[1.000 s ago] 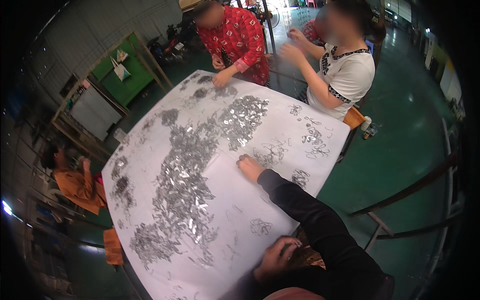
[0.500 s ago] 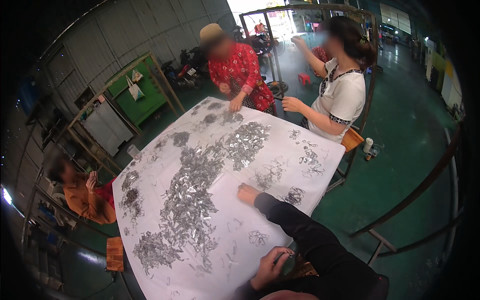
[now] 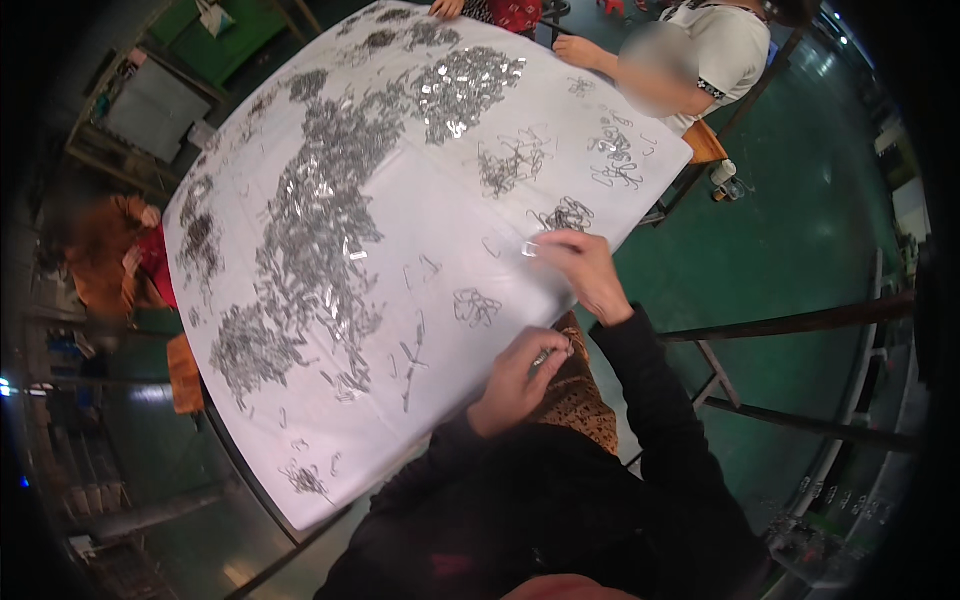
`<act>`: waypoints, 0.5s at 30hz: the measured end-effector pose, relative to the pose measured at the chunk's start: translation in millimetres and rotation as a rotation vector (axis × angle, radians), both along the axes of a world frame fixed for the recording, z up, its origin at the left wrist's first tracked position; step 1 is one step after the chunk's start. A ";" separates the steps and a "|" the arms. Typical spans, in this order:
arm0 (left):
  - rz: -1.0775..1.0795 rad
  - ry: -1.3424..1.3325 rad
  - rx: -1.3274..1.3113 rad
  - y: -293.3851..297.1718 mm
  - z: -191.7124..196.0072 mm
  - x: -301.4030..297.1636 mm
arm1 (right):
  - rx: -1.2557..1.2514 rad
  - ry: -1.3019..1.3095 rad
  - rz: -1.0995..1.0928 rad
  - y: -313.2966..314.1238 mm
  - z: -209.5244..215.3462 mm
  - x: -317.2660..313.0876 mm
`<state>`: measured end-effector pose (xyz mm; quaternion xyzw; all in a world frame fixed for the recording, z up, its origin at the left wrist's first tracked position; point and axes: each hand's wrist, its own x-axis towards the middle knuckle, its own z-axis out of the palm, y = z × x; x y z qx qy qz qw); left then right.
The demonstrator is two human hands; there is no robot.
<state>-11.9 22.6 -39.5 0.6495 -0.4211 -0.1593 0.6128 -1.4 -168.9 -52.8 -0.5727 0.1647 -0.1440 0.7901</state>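
Pinching, right hand: right of the frame's centre, over the white tabletop, fingers nearly closed on a small bright piece at their tips.
Left hand: lower middle of the frame, fingers curled and thumb drawn in, holding small silvery bits; their number cannot be told.
Metal heap: shiny pieces spread broadly from the upper middle toward the lower left, well apart from both hands.
Dark wire tangle: just beyond the right hand.
Loose wire cluster: near the centre, left of the right hand.
White-shirted co-worker: upper right, beside the tabletop.
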 end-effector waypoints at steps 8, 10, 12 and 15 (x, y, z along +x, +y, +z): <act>0.094 0.072 0.053 -20.2 3.3 4.0 | -0.061 -0.003 -0.112 18.0 37.4 -76.2; 0.058 0.080 0.047 -21.9 3.2 2.0 | -0.135 0.005 -0.150 20.7 41.6 -86.5; 0.062 0.085 0.045 -22.6 3.8 -0.5 | -0.219 -0.025 -0.183 25.3 46.6 -96.7; 0.022 -0.003 0.051 -24.9 4.4 -0.7 | -0.237 -0.069 -0.214 28.3 51.9 -104.0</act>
